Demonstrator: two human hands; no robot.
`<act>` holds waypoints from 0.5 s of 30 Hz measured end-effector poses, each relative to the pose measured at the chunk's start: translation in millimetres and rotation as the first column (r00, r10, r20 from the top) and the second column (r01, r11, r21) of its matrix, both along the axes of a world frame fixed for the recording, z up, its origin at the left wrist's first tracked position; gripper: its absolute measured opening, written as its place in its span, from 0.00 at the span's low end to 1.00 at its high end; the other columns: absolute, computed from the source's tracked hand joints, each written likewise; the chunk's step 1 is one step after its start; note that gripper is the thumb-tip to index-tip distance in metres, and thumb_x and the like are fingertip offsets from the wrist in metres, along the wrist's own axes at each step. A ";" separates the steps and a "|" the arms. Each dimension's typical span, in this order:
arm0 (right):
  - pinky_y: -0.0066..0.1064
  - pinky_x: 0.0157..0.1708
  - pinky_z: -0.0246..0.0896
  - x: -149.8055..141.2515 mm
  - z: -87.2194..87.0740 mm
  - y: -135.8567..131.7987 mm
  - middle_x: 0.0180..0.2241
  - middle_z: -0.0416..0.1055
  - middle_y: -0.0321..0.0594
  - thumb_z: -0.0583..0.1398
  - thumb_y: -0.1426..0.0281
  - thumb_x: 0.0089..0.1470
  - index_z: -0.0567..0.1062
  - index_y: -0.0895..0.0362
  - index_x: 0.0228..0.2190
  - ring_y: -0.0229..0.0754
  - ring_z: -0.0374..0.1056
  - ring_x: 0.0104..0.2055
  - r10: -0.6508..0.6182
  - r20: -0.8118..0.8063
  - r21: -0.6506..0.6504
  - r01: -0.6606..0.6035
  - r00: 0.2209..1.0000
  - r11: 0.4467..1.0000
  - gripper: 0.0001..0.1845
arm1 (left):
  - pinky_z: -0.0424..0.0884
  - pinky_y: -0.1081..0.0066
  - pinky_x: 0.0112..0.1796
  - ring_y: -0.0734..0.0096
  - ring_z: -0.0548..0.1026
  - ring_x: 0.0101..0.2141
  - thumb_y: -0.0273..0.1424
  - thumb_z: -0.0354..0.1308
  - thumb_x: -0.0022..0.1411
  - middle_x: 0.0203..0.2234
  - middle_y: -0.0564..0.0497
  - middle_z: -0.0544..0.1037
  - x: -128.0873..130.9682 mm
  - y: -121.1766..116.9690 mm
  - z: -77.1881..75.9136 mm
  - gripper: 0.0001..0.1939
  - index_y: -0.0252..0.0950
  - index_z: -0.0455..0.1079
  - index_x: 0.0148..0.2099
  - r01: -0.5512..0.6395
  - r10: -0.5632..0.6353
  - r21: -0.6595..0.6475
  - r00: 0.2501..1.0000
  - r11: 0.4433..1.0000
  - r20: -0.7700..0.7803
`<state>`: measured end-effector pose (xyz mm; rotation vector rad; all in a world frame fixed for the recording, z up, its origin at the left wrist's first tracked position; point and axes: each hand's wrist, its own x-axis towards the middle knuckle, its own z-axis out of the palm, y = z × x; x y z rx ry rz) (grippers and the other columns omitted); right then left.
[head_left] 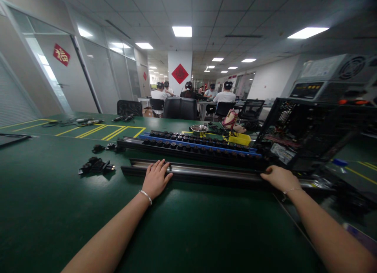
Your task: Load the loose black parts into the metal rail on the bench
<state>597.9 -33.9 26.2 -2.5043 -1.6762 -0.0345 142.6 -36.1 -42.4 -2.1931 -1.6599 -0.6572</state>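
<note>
A long black metal channel (215, 171) with a shiny inner trough lies crosswise on the green table (188, 226). My left hand (156, 179) rests on it near its left end, fingers stretched across the top and the thumb toward the near side. Toward the right end, the bent fingers and thumb of my right hand (281, 179) close on the channel's edge; the fingertips are partly hidden. Just behind it, blue-edged strips (203, 146) carry rows of black sockets. Several loose black socket pieces (96, 166) lie left of the channel.
An open black computer case (282, 124) stands at the right with a power supply unit (326, 73) on top. Beyond the strips are a round metal dish (199, 128) and a yellow tray (240, 139). Corded tools (86, 121) lie far left. People sit at tables further back.
</note>
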 end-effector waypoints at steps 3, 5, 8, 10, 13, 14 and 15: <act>0.38 0.34 0.59 -6.1 -3.7 -0.5 0.36 0.72 0.46 0.57 0.57 0.41 0.74 0.56 0.35 0.53 0.67 0.39 0.007 0.007 0.050 -0.008 1.000 0.999 0.21 | 0.52 0.56 0.54 0.58 0.59 0.56 0.42 0.43 0.62 0.55 0.44 0.64 0.0 0.1 0.3 0.23 0.38 0.62 0.56 -0.003 0.003 -0.002 1.000 1.000 0.004; 0.38 0.34 0.59 -10.5 -6.3 -1.4 0.37 0.72 0.46 0.56 0.56 0.41 0.73 0.56 0.36 0.53 0.67 0.39 0.009 0.002 0.077 -0.009 1.000 0.997 0.22 | 0.52 0.56 0.54 0.59 0.59 0.56 0.42 0.43 0.62 0.56 0.44 0.64 0.1 -0.1 0.6 0.24 0.38 0.62 0.56 -0.004 0.004 -0.005 1.000 1.000 0.000; 0.38 0.34 0.60 -16.5 -10.4 -2.8 0.38 0.72 0.46 0.55 0.56 0.42 0.72 0.57 0.38 0.52 0.68 0.40 0.018 -0.004 0.111 -0.018 1.000 0.994 0.23 | 0.52 0.56 0.55 0.58 0.58 0.56 0.42 0.43 0.62 0.56 0.44 0.64 0.2 -0.3 0.8 0.23 0.38 0.62 0.56 -0.003 0.003 -0.009 1.000 1.000 0.003; 0.37 0.35 0.59 -20.4 -12.8 -3.5 0.38 0.72 0.46 0.55 0.55 0.43 0.71 0.58 0.39 0.51 0.68 0.40 0.026 -0.005 0.134 -0.025 1.000 0.991 0.24 | 0.52 0.56 0.55 0.58 0.58 0.56 0.42 0.44 0.62 0.56 0.45 0.64 0.2 -0.2 0.6 0.23 0.39 0.62 0.56 -0.006 0.006 -0.007 1.000 1.000 0.009; 0.37 0.35 0.59 -27.3 -15.1 -4.6 0.37 0.72 0.45 0.54 0.55 0.43 0.70 0.58 0.39 0.51 0.68 0.40 0.034 -0.033 0.153 -0.029 0.999 0.988 0.25 | 0.52 0.56 0.55 0.58 0.59 0.56 0.42 0.44 0.62 0.56 0.45 0.64 0.1 0.2 0.2 0.23 0.39 0.62 0.55 -0.007 0.007 -0.006 1.000 1.000 0.010; 0.37 0.35 0.59 -30.0 -15.4 -5.2 0.37 0.72 0.45 0.54 0.55 0.43 0.70 0.57 0.39 0.51 0.67 0.40 0.035 -0.044 0.159 -0.028 0.998 0.987 0.24 | 0.52 0.56 0.54 0.58 0.59 0.56 0.42 0.44 0.62 0.56 0.45 0.64 0.1 0.3 0.2 0.23 0.39 0.62 0.55 -0.006 0.006 -0.008 1.000 1.000 0.009; 0.36 0.35 0.59 -32.9 -15.6 -5.8 0.37 0.73 0.45 0.54 0.55 0.43 0.70 0.57 0.39 0.50 0.67 0.40 0.037 -0.054 0.164 -0.028 0.998 0.986 0.24 | 0.52 0.56 0.54 0.58 0.59 0.56 0.42 0.44 0.62 0.56 0.45 0.64 0.0 0.3 0.3 0.23 0.39 0.62 0.55 -0.006 0.006 -0.010 1.000 1.000 0.008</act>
